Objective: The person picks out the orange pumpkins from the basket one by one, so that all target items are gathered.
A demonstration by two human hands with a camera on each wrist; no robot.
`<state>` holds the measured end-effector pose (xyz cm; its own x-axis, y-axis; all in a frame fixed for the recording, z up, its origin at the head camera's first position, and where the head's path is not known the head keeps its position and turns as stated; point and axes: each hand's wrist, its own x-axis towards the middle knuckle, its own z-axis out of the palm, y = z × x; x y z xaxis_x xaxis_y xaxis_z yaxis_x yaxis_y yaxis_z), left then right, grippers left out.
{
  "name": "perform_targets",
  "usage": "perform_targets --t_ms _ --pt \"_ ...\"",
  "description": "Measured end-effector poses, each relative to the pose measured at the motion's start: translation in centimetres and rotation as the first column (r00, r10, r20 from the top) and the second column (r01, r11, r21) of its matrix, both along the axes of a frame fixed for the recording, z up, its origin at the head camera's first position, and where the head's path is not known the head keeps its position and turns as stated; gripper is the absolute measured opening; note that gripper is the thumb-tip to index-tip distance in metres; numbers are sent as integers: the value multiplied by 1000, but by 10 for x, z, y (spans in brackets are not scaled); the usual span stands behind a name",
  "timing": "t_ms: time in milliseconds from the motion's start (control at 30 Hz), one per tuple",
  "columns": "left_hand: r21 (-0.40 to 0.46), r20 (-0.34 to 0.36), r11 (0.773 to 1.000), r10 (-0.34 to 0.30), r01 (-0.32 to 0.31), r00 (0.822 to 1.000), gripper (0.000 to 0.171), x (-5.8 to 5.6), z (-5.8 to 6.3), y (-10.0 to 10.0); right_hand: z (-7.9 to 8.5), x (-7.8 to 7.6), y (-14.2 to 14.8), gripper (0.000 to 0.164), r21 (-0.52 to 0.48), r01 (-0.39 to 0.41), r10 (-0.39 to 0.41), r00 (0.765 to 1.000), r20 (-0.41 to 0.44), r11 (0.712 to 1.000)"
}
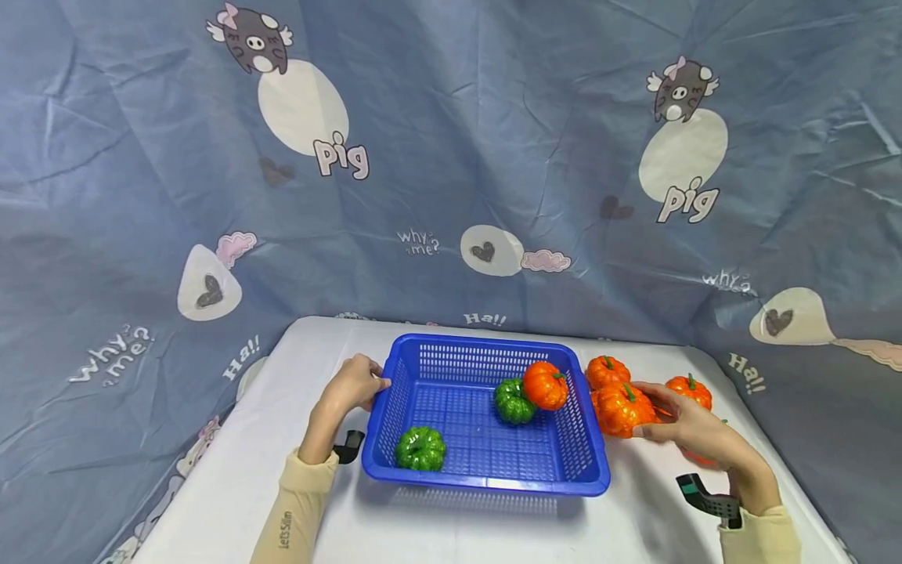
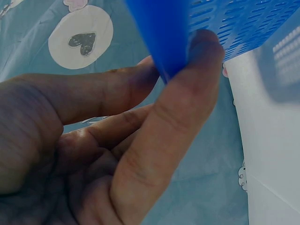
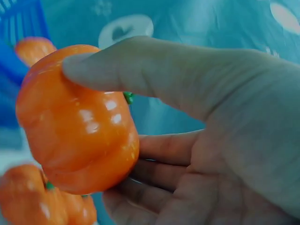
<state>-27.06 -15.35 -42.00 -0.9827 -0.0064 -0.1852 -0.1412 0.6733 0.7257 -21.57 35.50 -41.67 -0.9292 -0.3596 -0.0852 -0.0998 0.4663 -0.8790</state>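
A blue plastic basket with slotted walls sits on the white table. My left hand pinches its left rim between thumb and finger, as the left wrist view shows. Two green pumpkins lie inside, one at the front left and one toward the right. An orange pumpkin leans against the second. Just right of the basket, my right hand grips a glossy orange pumpkin, thumb on one side and fingers on the other. It is off the table.
More orange pumpkins are to the basket's right: one near its back corner, one beyond my right hand, and others partly hidden by that hand. A blue printed cloth hangs behind and beside the white table.
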Motion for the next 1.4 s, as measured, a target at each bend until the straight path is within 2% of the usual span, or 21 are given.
perform_targets --t_ms 167,300,500,767,867,1033,1233,1400 --pt "-8 -12 1000 -8 8 1000 33 0 0 0 -8 -4 22 70 108 37 -30 998 -63 993" --pt "-11 -12 1000 -5 5 1000 33 1 1 0 -14 -6 32 72 153 36 -30 999 -35 988" --pt "-9 -17 1000 -13 13 1000 33 2 1 0 -24 -7 40 72 265 21 -15 1000 -23 964" --pt "-14 -8 1000 -9 9 1000 33 2 2 0 -34 -9 48 73 169 -92 83 995 55 981" --pt "-12 -3 1000 -3 3 1000 34 2 3 1 -36 -9 47 71 177 -103 93 994 62 979" --pt "-10 8 1000 2 -2 1000 35 2 2 1 -38 -10 40 70 271 -80 65 996 65 959" --pt "-15 1 1000 3 -3 1000 34 2 2 1 -42 -13 31 76 395 4 -28 998 55 919" --pt "-27 -5 1000 -2 2 1000 34 3 3 1 -45 -14 30 80 413 24 -56 996 65 910"
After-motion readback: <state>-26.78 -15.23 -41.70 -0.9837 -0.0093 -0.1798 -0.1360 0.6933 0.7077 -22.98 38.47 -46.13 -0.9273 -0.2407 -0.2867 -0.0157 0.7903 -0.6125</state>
